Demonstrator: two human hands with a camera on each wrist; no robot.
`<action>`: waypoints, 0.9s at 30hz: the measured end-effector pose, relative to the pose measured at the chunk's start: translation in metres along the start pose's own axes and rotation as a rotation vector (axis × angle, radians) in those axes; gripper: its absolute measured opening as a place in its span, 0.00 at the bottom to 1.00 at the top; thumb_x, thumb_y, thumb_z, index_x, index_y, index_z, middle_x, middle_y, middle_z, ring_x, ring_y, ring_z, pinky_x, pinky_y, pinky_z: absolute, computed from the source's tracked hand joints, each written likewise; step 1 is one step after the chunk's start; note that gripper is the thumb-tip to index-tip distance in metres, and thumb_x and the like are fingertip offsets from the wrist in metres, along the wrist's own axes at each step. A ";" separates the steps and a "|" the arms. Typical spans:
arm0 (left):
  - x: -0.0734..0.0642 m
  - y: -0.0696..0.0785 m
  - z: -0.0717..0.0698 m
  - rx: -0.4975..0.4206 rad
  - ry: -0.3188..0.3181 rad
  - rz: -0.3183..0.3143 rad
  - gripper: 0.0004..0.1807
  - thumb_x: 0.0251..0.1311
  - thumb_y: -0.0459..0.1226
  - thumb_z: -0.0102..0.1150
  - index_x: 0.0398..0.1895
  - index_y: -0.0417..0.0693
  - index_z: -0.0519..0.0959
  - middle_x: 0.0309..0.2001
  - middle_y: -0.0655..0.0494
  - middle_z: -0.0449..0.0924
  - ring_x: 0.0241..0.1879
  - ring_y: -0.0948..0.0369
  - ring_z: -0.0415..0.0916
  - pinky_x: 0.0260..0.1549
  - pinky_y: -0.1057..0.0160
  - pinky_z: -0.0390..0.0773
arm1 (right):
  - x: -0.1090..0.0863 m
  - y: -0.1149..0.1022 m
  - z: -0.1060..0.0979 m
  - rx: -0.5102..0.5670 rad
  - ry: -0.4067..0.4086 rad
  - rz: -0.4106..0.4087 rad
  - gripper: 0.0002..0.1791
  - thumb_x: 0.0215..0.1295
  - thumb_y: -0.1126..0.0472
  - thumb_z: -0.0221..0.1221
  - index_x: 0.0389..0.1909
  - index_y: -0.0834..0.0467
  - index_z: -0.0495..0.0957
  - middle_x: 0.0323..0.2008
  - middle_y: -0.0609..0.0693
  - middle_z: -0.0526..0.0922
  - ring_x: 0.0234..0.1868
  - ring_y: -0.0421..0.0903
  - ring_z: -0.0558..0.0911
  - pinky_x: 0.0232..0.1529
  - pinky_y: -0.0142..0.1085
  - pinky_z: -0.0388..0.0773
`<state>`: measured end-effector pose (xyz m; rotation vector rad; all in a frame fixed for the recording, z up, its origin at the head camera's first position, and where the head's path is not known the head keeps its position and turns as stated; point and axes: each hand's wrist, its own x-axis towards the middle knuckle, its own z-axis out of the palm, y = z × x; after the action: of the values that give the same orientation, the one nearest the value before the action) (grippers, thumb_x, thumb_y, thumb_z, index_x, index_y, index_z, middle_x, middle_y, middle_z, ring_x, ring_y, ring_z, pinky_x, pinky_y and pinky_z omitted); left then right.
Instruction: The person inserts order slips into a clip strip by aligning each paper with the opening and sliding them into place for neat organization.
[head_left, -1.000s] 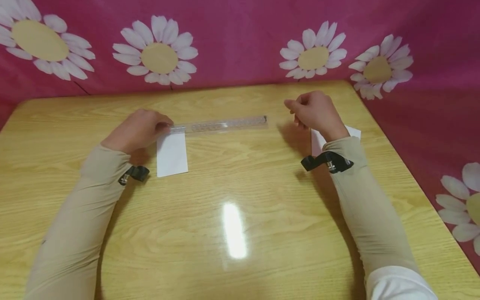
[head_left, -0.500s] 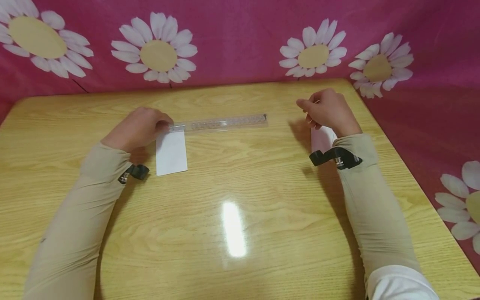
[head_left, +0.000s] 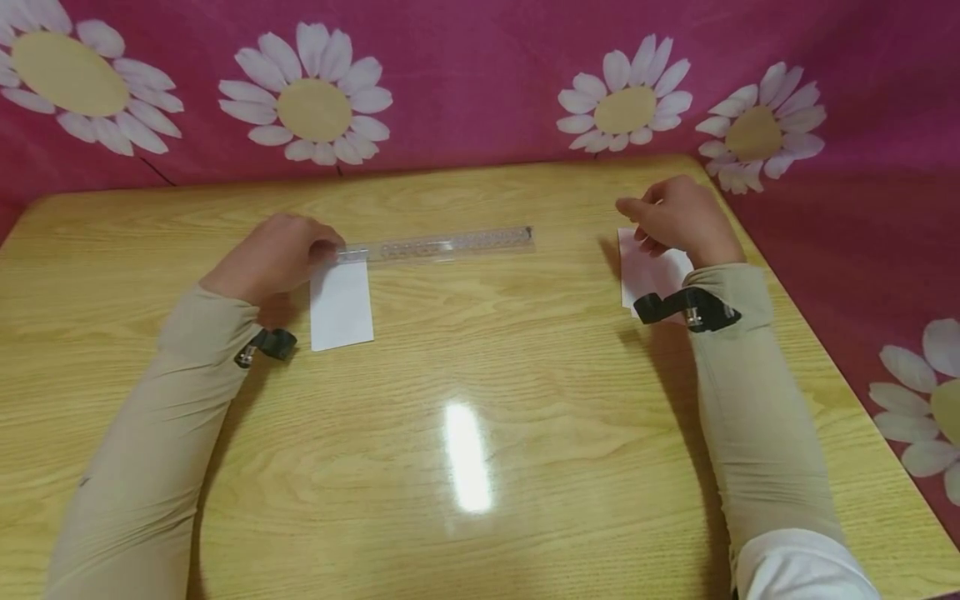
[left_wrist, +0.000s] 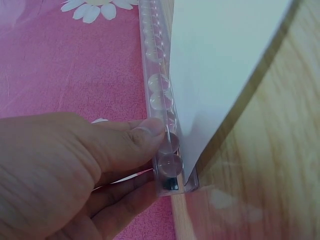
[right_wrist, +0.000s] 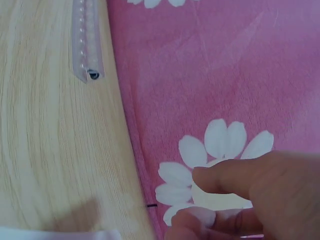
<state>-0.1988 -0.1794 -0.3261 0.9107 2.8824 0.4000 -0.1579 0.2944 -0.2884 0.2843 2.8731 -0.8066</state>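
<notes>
My left hand (head_left: 273, 257) pinches the left end of a long clear plastic tube (head_left: 450, 245) between thumb and fingers. In the left wrist view, clear round beads (left_wrist: 160, 100) line the inside of this square-sided tube, and something dark sits at its end. A white card (head_left: 341, 308) lies alongside the held end, overlapping it. My right hand (head_left: 686, 221) is raised to the right of the tube's far end, fingers loosely bent with nothing between them. Below that hand, partly hidden by it and the wrist strap, is white paper (head_left: 636, 271).
Both hands work over a glossy wood-grain table (head_left: 375, 467). A pink cloth with white daisies (head_left: 465, 92) rises behind the table's back edge and along its right side. Black straps (head_left: 273, 343) circle both wrists over beige sleeves.
My right hand has moved to the right, away from the tube's far end, uncovering more of the white paper's left side. The left hand and the tube stay in place.
</notes>
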 end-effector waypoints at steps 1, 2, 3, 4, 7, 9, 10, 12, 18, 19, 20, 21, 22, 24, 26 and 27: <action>0.000 0.000 0.000 -0.002 0.000 0.000 0.13 0.70 0.28 0.57 0.52 0.35 0.85 0.51 0.36 0.87 0.52 0.40 0.82 0.58 0.40 0.79 | 0.000 0.001 -0.001 -0.004 -0.003 0.007 0.29 0.73 0.41 0.57 0.45 0.67 0.81 0.23 0.50 0.84 0.24 0.43 0.84 0.29 0.36 0.85; 0.000 0.000 0.000 -0.002 0.000 -0.001 0.13 0.70 0.28 0.57 0.52 0.35 0.86 0.51 0.36 0.87 0.52 0.40 0.82 0.58 0.40 0.79 | 0.000 0.002 -0.002 -0.009 -0.009 0.015 0.30 0.73 0.40 0.57 0.45 0.67 0.81 0.24 0.50 0.84 0.24 0.44 0.84 0.29 0.36 0.85; -0.001 0.000 0.001 -0.005 0.001 -0.002 0.13 0.70 0.28 0.58 0.52 0.36 0.86 0.51 0.36 0.87 0.52 0.40 0.82 0.59 0.40 0.79 | 0.001 0.004 -0.003 -0.015 -0.013 0.023 0.30 0.72 0.40 0.57 0.46 0.67 0.82 0.24 0.50 0.85 0.24 0.44 0.84 0.29 0.36 0.84; -0.001 0.000 0.001 -0.009 0.003 -0.003 0.13 0.69 0.28 0.58 0.52 0.36 0.86 0.51 0.37 0.87 0.53 0.41 0.83 0.59 0.40 0.80 | 0.001 0.005 -0.005 -0.018 -0.018 0.033 0.31 0.72 0.39 0.57 0.47 0.67 0.82 0.25 0.50 0.85 0.24 0.44 0.85 0.29 0.36 0.84; -0.002 0.000 0.002 -0.020 0.001 -0.013 0.13 0.69 0.28 0.58 0.53 0.36 0.86 0.51 0.37 0.88 0.53 0.41 0.83 0.60 0.41 0.79 | 0.002 0.010 -0.009 -0.030 -0.028 0.056 0.33 0.71 0.38 0.58 0.49 0.68 0.82 0.25 0.50 0.86 0.25 0.45 0.85 0.30 0.37 0.84; -0.002 0.000 0.002 -0.024 0.000 -0.017 0.13 0.69 0.28 0.58 0.53 0.36 0.85 0.51 0.37 0.88 0.54 0.42 0.83 0.60 0.41 0.80 | 0.001 0.013 -0.012 -0.033 -0.028 0.063 0.34 0.70 0.38 0.59 0.50 0.69 0.82 0.25 0.50 0.86 0.25 0.46 0.85 0.30 0.38 0.84; -0.002 0.000 0.002 -0.025 -0.001 -0.018 0.13 0.69 0.28 0.58 0.53 0.36 0.85 0.51 0.37 0.88 0.54 0.42 0.83 0.60 0.41 0.80 | 0.001 0.015 -0.013 -0.035 -0.024 0.065 0.34 0.70 0.38 0.60 0.49 0.69 0.82 0.24 0.50 0.85 0.25 0.47 0.85 0.30 0.39 0.83; -0.002 0.000 0.002 -0.024 -0.004 -0.019 0.13 0.69 0.28 0.58 0.54 0.36 0.85 0.51 0.37 0.87 0.54 0.42 0.83 0.60 0.41 0.80 | 0.000 0.019 -0.013 -0.044 -0.014 0.069 0.32 0.69 0.39 0.61 0.45 0.69 0.83 0.21 0.49 0.84 0.25 0.47 0.85 0.30 0.39 0.83; -0.001 0.001 0.002 -0.021 -0.006 -0.019 0.13 0.69 0.29 0.59 0.53 0.36 0.85 0.51 0.38 0.88 0.54 0.42 0.83 0.60 0.41 0.80 | -0.001 0.027 -0.016 -0.115 -0.053 0.108 0.28 0.66 0.39 0.65 0.27 0.63 0.82 0.17 0.48 0.79 0.26 0.49 0.80 0.30 0.41 0.75; -0.001 0.001 0.002 -0.020 -0.007 -0.019 0.13 0.69 0.29 0.59 0.53 0.36 0.85 0.51 0.38 0.88 0.54 0.42 0.83 0.60 0.41 0.80 | 0.000 0.028 -0.016 -0.130 -0.067 0.115 0.28 0.65 0.39 0.66 0.26 0.63 0.82 0.17 0.48 0.79 0.27 0.49 0.80 0.30 0.41 0.74; -0.001 0.001 0.002 -0.018 -0.007 -0.019 0.13 0.69 0.29 0.59 0.53 0.36 0.85 0.51 0.38 0.88 0.54 0.42 0.83 0.60 0.41 0.80 | 0.000 0.029 -0.017 -0.146 -0.077 0.116 0.28 0.65 0.40 0.66 0.25 0.63 0.82 0.17 0.48 0.78 0.27 0.49 0.79 0.30 0.41 0.73; -0.001 0.001 0.002 -0.018 -0.007 -0.019 0.13 0.69 0.29 0.59 0.53 0.36 0.85 0.51 0.38 0.88 0.54 0.42 0.83 0.60 0.41 0.80 | 0.000 0.030 -0.019 -0.160 -0.084 0.113 0.27 0.65 0.41 0.67 0.24 0.63 0.83 0.17 0.48 0.78 0.26 0.49 0.79 0.29 0.40 0.73; -0.001 0.001 0.002 -0.016 -0.007 -0.020 0.13 0.69 0.29 0.59 0.53 0.36 0.85 0.51 0.38 0.88 0.55 0.42 0.83 0.60 0.41 0.80 | 0.000 0.031 -0.020 -0.179 -0.092 0.108 0.26 0.64 0.42 0.67 0.24 0.63 0.83 0.16 0.48 0.78 0.26 0.49 0.78 0.29 0.40 0.72; -0.001 0.001 0.002 -0.015 -0.008 -0.023 0.13 0.69 0.29 0.59 0.53 0.36 0.85 0.52 0.38 0.87 0.55 0.41 0.83 0.61 0.41 0.79 | 0.001 0.033 -0.023 -0.204 -0.108 0.098 0.23 0.65 0.47 0.68 0.26 0.65 0.86 0.16 0.48 0.80 0.26 0.49 0.78 0.29 0.39 0.72; -0.001 0.001 0.001 -0.013 -0.007 -0.023 0.13 0.69 0.29 0.58 0.53 0.36 0.85 0.52 0.38 0.87 0.55 0.41 0.82 0.61 0.41 0.79 | 0.001 0.036 -0.025 -0.235 -0.115 0.092 0.19 0.64 0.52 0.68 0.27 0.67 0.87 0.17 0.49 0.82 0.27 0.50 0.78 0.29 0.39 0.72; -0.001 0.001 0.001 -0.014 -0.008 -0.024 0.13 0.69 0.29 0.58 0.53 0.36 0.85 0.52 0.37 0.87 0.55 0.41 0.82 0.61 0.41 0.79 | 0.001 0.038 -0.026 -0.245 -0.115 0.092 0.17 0.64 0.55 0.67 0.27 0.67 0.87 0.17 0.50 0.82 0.28 0.51 0.78 0.29 0.39 0.72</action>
<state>-0.1967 -0.1786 -0.3270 0.8725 2.8773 0.4124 -0.1524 0.3395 -0.2857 0.3258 2.7887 -0.4345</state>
